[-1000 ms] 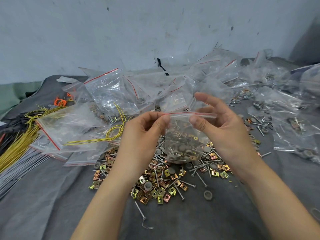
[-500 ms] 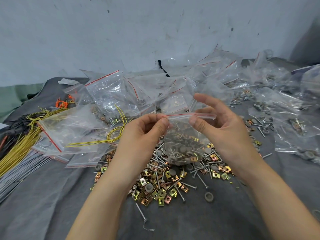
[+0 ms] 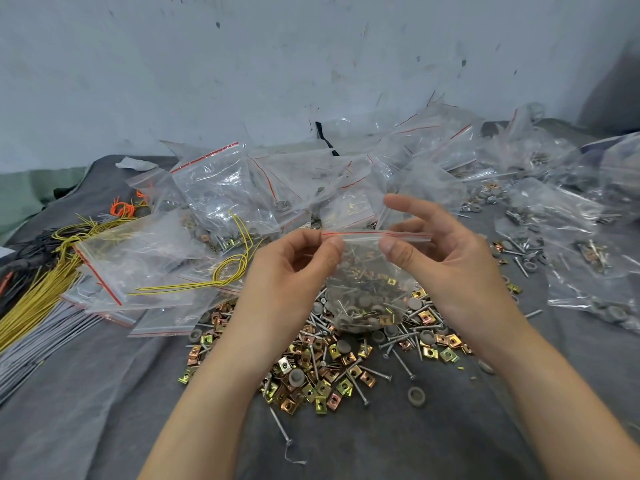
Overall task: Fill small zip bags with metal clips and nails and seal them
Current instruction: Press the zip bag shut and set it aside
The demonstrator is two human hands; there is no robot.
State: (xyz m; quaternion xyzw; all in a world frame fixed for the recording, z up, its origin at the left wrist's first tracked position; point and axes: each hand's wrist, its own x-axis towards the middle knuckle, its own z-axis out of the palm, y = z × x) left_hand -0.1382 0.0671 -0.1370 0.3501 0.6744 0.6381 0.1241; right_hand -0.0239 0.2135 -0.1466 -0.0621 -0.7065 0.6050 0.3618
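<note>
A small clear zip bag (image 3: 367,289) with a red line along its top hangs in front of me, its bottom full of nails, brass clips and grey washers. My left hand (image 3: 294,268) pinches the left part of the zip strip between thumb and forefinger. My right hand (image 3: 446,268) pinches the strip a little further right, its other fingers spread above. Below the bag, on the grey cloth (image 3: 104,393), lies a heap of loose clips and nails (image 3: 329,368).
Several zip bags (image 3: 235,195), some filled, are piled behind the hands and to the right (image 3: 571,237). Yellow wires (image 3: 41,289) and grey wires (image 3: 38,341) lie at the left. A loose nail (image 3: 280,427) lies near me. A pale wall rises behind.
Both hands stay pinched on the zip strip; the bag and hands are held almost as before, with only a slight shift of view.
</note>
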